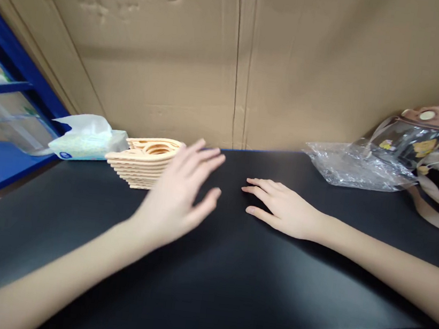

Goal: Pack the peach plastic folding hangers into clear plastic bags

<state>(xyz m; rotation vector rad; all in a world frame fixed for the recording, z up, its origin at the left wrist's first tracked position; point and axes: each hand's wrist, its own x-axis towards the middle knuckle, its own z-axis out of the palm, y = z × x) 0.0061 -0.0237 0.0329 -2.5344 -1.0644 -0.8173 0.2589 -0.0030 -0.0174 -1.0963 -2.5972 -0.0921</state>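
My left hand [181, 194] hovers over the dark tabletop with its fingers apart and nothing in it. It partly covers the right side of a stack of cream-coloured plastic pieces [138, 163] with curved cut-outs, which look like hangers; I cannot tell whether hand and stack touch. To the right, my right hand [284, 208] is low over the black table [202, 292], palm down, fingers stretched out and holding nothing. A gap of bare tabletop separates the two hands.
A pack of tissues [89, 139] lies behind the stack at the left. On the right are a crumpled clear plastic bag [360, 167] and a clear bottle with a brown lid [413, 136] and strap. Cardboard [176, 61] walls the back; blue shelving [15, 86] stands left.
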